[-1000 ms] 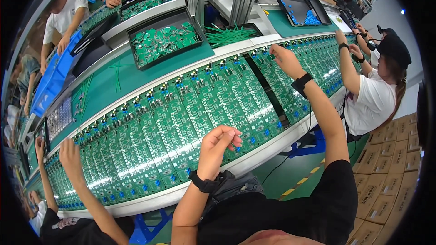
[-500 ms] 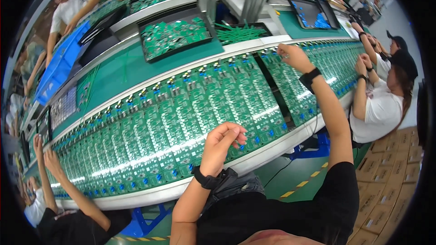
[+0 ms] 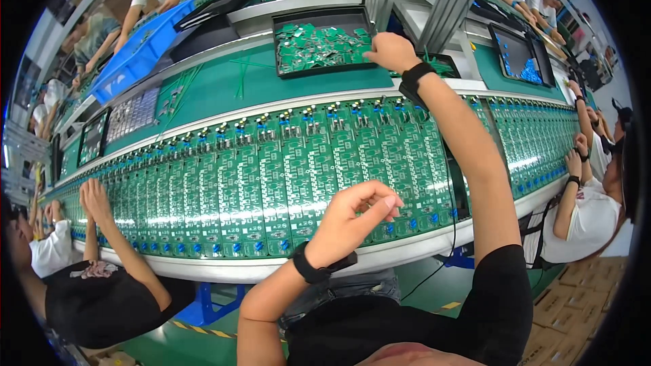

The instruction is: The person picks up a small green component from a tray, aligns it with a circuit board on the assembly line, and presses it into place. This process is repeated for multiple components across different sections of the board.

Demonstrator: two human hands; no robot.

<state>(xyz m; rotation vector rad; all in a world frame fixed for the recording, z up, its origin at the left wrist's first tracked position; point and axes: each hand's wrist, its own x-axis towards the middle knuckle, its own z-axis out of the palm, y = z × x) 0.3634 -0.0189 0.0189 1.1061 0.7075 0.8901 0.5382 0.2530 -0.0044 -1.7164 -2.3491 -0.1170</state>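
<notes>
The person's right hand (image 3: pixel 392 51) was at the right-hand end of a black tray (image 3: pixel 319 18) heaped with small green boards (image 3: pixel 315 51), its fingers bent toward the tray's edge; the fingertips were too small and partly hidden, so I could not tell whether they pinched anything. The left hand (image 3: pixel 359 217) was nearer the body and lower, its fingers curled with the thumb drawn in close against them; whether something small sat between them could not be told. Under and beyond the left hand, a long row of green circuit boards (image 3: pixel 305 176) lay side by side, stretching well off to both sides of it, with blue parts along the edge nearest the person. The right forearm crossed over this row. A green mat (image 3: pixel 224 81) lay to the left of the right hand, beneath the tray, and a blue bin (image 3: pixel 139 57) stood farther left. Well to the right of the right hand was a second black tray (image 3: pixel 512 41) with blue pieces (image 3: pixel 530 72) in it. A co-worker's hands (image 3: pixel 96 200) were over the row, well left of the left hand.
</notes>
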